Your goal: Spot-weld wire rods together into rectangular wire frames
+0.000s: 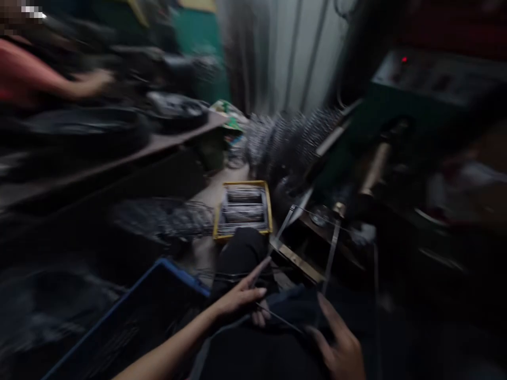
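My left hand [241, 301] reaches over my lap with the forefinger stretched out and the lower fingers curled round a thin metal wire [281, 319]. My right hand [340, 348] sits low at the right, fingers partly spread, touching the same thin wire and a flat metal strip [330, 258] that rises toward the green machine [415, 100]. Motion blur smears both hands. A yellow tray [242, 210] of metal pieces lies on the floor just beyond my knee.
A blue crate [130, 311] stands at the lower left. Piles of wire parts [289, 137] lie by the machine. Another person's arm [67, 84] in a red sleeve works at a cluttered bench [119, 153] on the left.
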Tool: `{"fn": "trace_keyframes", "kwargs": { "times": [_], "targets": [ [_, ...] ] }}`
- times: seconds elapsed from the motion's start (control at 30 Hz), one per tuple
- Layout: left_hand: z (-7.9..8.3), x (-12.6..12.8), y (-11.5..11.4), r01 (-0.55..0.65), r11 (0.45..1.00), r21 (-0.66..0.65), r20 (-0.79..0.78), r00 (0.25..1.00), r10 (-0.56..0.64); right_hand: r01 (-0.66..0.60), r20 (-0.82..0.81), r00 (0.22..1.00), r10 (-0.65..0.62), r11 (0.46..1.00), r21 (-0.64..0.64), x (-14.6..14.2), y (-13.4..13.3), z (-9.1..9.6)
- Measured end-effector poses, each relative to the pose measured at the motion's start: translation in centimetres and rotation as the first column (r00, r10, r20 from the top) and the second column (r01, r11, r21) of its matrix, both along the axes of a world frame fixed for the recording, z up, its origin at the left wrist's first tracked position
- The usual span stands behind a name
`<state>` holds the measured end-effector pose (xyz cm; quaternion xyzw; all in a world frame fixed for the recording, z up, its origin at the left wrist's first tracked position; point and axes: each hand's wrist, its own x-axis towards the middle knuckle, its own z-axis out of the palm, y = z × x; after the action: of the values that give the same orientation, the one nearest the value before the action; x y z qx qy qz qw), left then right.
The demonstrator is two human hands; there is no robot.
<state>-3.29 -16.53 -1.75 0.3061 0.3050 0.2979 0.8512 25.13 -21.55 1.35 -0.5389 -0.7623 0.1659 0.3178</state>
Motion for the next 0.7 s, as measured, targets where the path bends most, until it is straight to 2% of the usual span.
{"fn": "trace_keyframes", "kwargs": {
  "times": [0.07, 0.23, 0.4, 0.7],
  "targets": [
    [0.9, 0.2, 0.5, 0.010, 1.000, 0.003, -0.089, 0.996, -0.009, 0.002, 0.020, 1.000, -0.001, 0.998, -0.058, 0.3, -1.0, 0.0],
    [2.3, 0.7, 1.0, 0.023, 0.999, -0.025, -0.218, 0.976, -0.028, 0.007, -0.037, 0.999, -0.012, 0.990, -0.138, 0.3, -0.7, 0.3],
    [3.0, 1.4, 0.6, -0.052, 0.999, -0.009, -0.255, 0.966, 0.048, -0.004, -0.050, 0.999, -0.003, 0.991, -0.131, 0.3, -1.0, 1.0],
    [4.0, 1.7, 0.6, -0.042, 0.999, 0.000, -0.289, 0.956, 0.041, -0.010, 0.006, 1.000, 0.011, 0.993, -0.114, -0.3, -1.8, 1.3]
  ]
}}
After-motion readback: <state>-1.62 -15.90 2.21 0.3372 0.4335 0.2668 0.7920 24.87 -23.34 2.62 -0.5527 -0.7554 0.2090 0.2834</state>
